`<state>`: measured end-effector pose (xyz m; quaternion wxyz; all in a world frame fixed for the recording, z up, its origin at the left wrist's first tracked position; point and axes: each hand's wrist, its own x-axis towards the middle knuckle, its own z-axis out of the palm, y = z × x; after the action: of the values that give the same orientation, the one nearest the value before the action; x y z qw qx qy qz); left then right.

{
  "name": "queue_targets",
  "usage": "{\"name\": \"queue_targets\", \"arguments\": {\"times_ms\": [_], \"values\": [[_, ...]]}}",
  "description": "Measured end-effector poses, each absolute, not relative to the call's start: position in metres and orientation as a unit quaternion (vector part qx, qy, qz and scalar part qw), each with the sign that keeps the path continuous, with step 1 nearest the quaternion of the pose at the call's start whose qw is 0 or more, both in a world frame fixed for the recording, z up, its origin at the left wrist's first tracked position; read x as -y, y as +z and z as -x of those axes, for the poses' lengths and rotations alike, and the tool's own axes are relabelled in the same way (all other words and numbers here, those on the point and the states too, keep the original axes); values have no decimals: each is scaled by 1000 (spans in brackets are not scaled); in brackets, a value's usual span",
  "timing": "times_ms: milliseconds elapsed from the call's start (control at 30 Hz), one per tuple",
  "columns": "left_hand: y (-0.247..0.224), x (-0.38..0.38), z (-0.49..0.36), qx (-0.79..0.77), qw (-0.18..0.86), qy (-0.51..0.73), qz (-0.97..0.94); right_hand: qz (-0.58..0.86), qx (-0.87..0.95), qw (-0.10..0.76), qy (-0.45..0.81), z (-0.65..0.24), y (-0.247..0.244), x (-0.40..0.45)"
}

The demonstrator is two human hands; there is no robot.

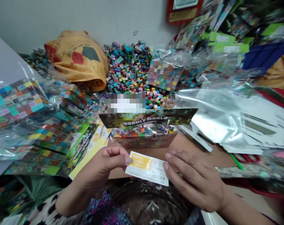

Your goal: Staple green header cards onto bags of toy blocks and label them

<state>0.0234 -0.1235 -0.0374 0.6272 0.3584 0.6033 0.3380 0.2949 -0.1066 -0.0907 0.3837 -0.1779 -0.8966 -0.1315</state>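
Centre: one white-and-yellow label (147,167), tilted above the near edge of the brown counter (202,148), fine print too small to read. Left end pinched between thumb and fingers of the left hand (106,162); at the right end, fingertips of the right hand (195,178), fingers extended and slightly bent, pinch or mere touch impossible to tell. Just beyond, one clear packet (144,132) of small multicoloured pieces, under a dark header card (148,120) reading "MODULE WORLD". To the left, one green-and-black card (82,145) with the same two words, beside a clear bag (17,100) containing multicoloured block slabs. Behind, one yellow bag (79,59), lettering illegible, next to a heap of loose blocks (130,68), too numerous to count. At far right, one blue crate (265,57).
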Motion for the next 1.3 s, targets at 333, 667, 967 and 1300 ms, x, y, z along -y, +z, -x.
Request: {"name": "queue_targets", "arguments": {"times_ms": [333,667,967,1300], "values": [[-15,120,-53,-566,390,313,-656,341,547,488,588,-305,-111,106],[-10,97,-74,-463,231,270,-812,385,386,508,667,-317,-111,89],[-11,89,-91,-474,2,311,-823,415,619,561,362,-337,-84,81],[12,72,-85,-500,-183,301,-791,383,698,569,206,-340,-67,52]]}}
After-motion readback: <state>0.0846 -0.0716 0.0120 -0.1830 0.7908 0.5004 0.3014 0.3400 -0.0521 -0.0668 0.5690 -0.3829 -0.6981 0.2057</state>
